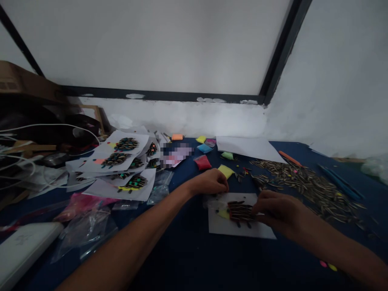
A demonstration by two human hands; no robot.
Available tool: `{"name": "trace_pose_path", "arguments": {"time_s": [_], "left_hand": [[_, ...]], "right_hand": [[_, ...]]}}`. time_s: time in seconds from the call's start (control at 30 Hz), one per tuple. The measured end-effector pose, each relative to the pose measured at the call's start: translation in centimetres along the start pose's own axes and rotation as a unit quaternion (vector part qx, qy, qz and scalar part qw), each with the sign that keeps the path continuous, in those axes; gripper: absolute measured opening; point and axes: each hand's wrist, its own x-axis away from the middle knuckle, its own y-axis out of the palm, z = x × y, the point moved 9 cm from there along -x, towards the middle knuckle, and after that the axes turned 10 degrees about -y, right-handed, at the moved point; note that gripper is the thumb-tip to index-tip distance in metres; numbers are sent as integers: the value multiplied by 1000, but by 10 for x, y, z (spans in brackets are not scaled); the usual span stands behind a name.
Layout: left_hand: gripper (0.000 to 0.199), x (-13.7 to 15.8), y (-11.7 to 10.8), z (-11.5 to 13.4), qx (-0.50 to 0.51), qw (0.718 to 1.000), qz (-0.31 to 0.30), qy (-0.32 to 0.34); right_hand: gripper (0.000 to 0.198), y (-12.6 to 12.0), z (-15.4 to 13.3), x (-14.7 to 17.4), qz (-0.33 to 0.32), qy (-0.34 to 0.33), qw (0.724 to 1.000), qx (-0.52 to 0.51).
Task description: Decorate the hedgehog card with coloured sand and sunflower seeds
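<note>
A white paper sheet (218,227) lies in front of me with a hedgehog-like figure: a pale yellow clay head (224,214) and a body covered in striped sunflower seeds (240,211). My right hand (280,210) is closed in a pinch at the right end of this seed body; what its fingertips hold is hidden. Curled near the sheet's upper left edge is my left hand (210,182), its fingers pressed together beside a yellow clay packet (226,171). I cannot make out anything inside them.
Loose sunflower seeds (303,188) spread at right, near an orange tool (290,159) and blue tweezers-like item (341,182). Finished-looking seed pictures (121,151) are stacked at left. Red (202,162) and blue clay packets (204,148), plastic bags (87,226) and a white box (28,250) lie around.
</note>
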Motion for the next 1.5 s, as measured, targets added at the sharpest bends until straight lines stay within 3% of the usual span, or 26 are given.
{"name": "trace_pose_path", "arguments": {"time_s": [0.3,0.47,0.8,1.5], "left_hand": [[16,0,0,-1,6,1000,2,-2],[17,0,0,-2,6,1000,0,-2],[15,-3,0,-3,4,1000,4,-2],[15,0,0,-2,3,1000,0,-10]], "right_hand": [[24,4,1,-2,-35,12,999,0],[25,4,3,-2,-25,21,999,-33],[28,7,-3,-4,-7,8,1000,-5],[23,14,-5,-3,-53,11,997,-51]]}}
